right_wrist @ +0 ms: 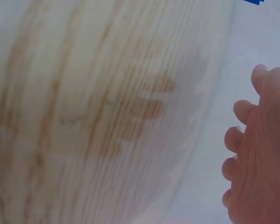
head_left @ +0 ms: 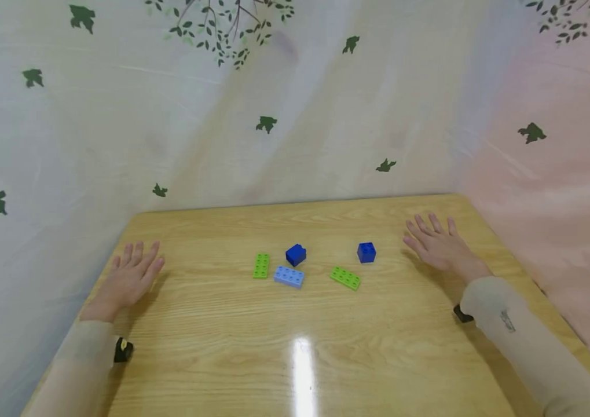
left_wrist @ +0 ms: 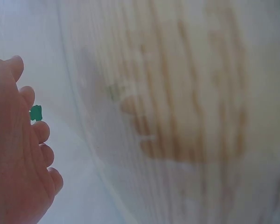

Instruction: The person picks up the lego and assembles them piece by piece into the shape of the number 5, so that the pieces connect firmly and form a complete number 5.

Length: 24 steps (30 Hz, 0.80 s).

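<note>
My left hand (head_left: 129, 279) is spread palm down above the table's left side, holding nothing. On the right, my right hand (head_left: 439, 248) has its fingers spread too, with nothing in it. Closest to it is a dark blue toy brick (head_left: 366, 252). Another dark blue brick (head_left: 296, 255) lies tilted toward the middle, just behind a light blue brick (head_left: 289, 277). A flat lime green brick (head_left: 261, 266) lies left of these, and a second lime green brick (head_left: 345, 278) to their right. Both wrist views show the palm side of each hand, with a blue brick (right_wrist: 255, 1) cut off at the right view's top edge.
The wooden table (head_left: 211, 341) has a bright glare strip near its front. Behind it hangs a pale cloth (head_left: 211, 145) printed with green leaves and birds, and a pinkish cloth (head_left: 560, 191) borders the right side. A dark wrist device (head_left: 123, 350) sits under the left sleeve.
</note>
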Motion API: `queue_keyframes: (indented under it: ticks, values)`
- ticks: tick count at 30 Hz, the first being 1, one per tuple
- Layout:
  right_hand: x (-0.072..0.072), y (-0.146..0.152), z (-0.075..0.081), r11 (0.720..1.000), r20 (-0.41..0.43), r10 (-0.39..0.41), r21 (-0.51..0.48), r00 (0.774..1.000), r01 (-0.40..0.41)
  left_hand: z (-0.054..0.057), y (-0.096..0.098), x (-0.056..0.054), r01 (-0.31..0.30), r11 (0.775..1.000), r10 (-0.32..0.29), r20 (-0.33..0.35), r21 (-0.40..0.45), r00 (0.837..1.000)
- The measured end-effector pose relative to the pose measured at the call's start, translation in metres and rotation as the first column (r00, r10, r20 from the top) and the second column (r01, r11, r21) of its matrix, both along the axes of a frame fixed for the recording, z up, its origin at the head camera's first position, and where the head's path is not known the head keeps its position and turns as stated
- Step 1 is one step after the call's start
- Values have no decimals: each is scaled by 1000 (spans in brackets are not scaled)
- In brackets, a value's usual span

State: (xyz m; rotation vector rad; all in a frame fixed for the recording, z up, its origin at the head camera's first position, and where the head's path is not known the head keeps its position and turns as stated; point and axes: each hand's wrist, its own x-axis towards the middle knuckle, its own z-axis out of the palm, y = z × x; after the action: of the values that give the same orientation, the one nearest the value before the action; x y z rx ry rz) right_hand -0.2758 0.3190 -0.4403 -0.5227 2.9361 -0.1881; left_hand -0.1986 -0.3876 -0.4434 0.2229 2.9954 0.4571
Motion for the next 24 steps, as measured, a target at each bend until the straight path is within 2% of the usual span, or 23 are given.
queue_keyframes:
  ticks: [10,16,24]
  values:
    - [0,2,-2,1000,-9,12,-7,1000,-12,0,5,2,5,1000,-5,0,-21,1000]
    - [-1,2,0,1000,-26,19,16,999,-19,7,6,-3,22,999,-24,-31,-45,999]
    - [-6,-1,8,999,-16,16,32,1000,-15,19,8,-2,15,999,-16,-11,-50,1000]
